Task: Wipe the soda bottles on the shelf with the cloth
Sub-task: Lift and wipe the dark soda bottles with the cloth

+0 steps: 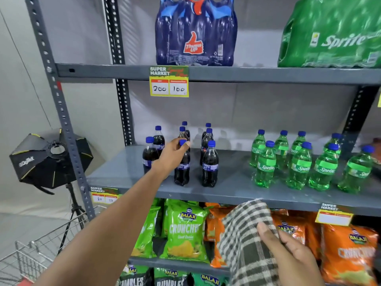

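Several dark cola bottles with blue caps stand on the grey middle shelf point(237, 182). My left hand point(172, 153) is closed around the neck and cap of the front cola bottle point(182, 172), which stands upright on the shelf. Another cola bottle point(209, 166) stands just to its right. Several green Sprite bottles point(298, 162) stand further right on the same shelf. My right hand point(288, 252) holds a dark-and-white checked cloth point(247, 240) low in front of the snack shelf, well below the bottles.
Shrink-wrapped packs of Thums Up point(195, 32) and Sprite point(332, 34) sit on the top shelf. Green and orange snack bags point(185, 230) fill the lower shelves. A wire trolley point(37, 248) and a softbox light on a tripod point(49, 159) stand at the left.
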The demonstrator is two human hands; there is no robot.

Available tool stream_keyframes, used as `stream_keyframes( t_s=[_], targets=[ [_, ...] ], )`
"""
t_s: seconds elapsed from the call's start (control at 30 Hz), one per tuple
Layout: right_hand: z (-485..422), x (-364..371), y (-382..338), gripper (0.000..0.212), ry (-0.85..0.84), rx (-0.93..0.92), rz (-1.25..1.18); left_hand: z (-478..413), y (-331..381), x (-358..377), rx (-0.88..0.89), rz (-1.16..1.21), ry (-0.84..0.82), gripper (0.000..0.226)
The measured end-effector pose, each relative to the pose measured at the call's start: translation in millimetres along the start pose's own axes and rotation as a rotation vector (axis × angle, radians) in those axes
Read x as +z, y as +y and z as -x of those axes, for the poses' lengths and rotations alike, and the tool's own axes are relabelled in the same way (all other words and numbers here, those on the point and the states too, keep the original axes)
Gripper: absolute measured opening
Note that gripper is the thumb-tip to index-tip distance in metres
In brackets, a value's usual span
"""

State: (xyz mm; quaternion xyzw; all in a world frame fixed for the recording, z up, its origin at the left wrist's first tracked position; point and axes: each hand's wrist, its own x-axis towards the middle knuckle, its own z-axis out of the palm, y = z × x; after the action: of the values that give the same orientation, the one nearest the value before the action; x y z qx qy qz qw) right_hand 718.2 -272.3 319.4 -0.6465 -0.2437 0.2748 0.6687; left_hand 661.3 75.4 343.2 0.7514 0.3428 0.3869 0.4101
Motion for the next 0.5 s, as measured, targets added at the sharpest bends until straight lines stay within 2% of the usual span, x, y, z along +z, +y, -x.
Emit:
stream_keyframes(
  t_s=[0.1,0.2,0.27,0.33,0.4,0.5],
  targets=[
    [-6.3,-3.3,-3.3,0.011,-0.128,0.021,-0.136,-2.1,-5.2,1.1,0.013,-0.006,0.012,0.042],
    [-16.2,-4.1,3.4,0.023,-0.177,-0.097,-0.137,-1.8,-7.8,-1.1,0.024,0.040,0.006,0.042],
    [-20.5,3.3,6.7,0.007,-0.039,-0.260,-0.025,0.8,-8.5,-4.3,0.059,0.083,-0.001,0.037],
    [-22.2,14.3,6.6,0.010,0.200,-0.450,0.001,3.0,-6.1,-7.4,0.087,0.135,-0.001,0.029],
    [-24.9,25.9,2.8,0.010,0.379,-0.591,-0.066,6.4,2.1,-11.2,0.093,0.214,-0.007,0.022],
    [-30.1,40.6,-4.5,0.014,0.497,-0.754,-0.237,16.8,19.8,-19.0,0.106,0.297,-0.039,0.023]
  ],
)
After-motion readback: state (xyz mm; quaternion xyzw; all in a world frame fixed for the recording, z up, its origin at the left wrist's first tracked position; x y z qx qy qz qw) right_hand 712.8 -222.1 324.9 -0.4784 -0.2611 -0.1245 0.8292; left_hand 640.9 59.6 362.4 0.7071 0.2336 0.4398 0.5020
